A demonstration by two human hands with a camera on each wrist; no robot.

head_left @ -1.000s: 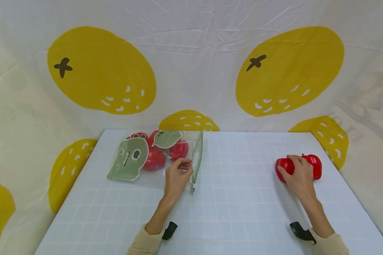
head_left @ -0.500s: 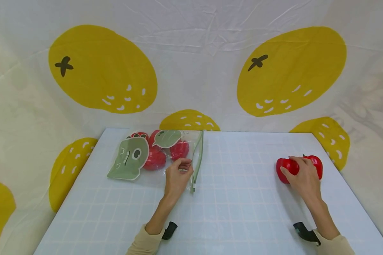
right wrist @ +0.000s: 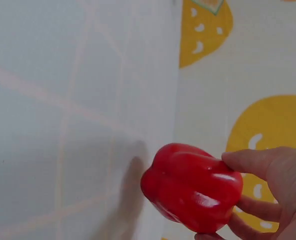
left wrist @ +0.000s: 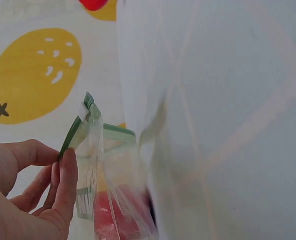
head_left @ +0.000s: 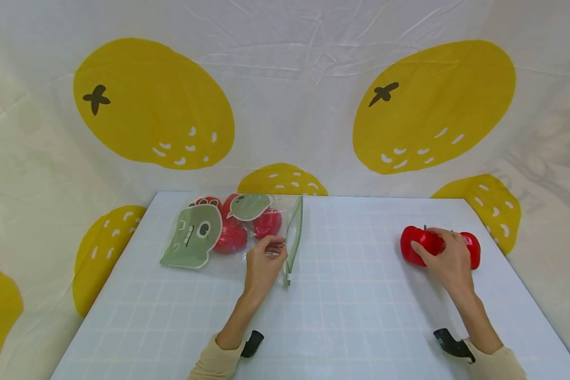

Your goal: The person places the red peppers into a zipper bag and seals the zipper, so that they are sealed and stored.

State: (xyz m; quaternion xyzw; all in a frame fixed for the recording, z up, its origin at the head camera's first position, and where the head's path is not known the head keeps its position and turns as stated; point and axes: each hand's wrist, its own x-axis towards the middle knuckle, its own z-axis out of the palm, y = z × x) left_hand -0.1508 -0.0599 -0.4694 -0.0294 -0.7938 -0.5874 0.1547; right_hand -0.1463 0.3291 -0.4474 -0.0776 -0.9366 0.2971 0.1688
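Observation:
At the right of the table, my right hand [head_left: 448, 258] grips a glossy red bell pepper [head_left: 415, 247]. The right wrist view shows the thumb and fingers around one end of this bell pepper [right wrist: 190, 187], whose shadow falls on the cloth close by. A second red pepper [head_left: 474, 250] is partly hidden behind that hand. My left hand [head_left: 265, 264] pinches the green-edged opening of a clear zip bag [head_left: 292, 232] between thumb and fingertips. The bag's mouth [left wrist: 90, 117] gapes in the left wrist view. Several red, pepper-like pieces [head_left: 230, 237] lie inside.
A pale checked cloth [head_left: 347, 306] covers the table. Behind it hangs a white curtain [head_left: 290, 105] printed with large yellow fruit. The bag lies near the table's back left edge, its front printed with a green cartoon animal [head_left: 195, 237].
My right hand first shifts slightly right on the bell pepper, then moves it left and a little up, away from the second one. The left hand and the bag stay in place.

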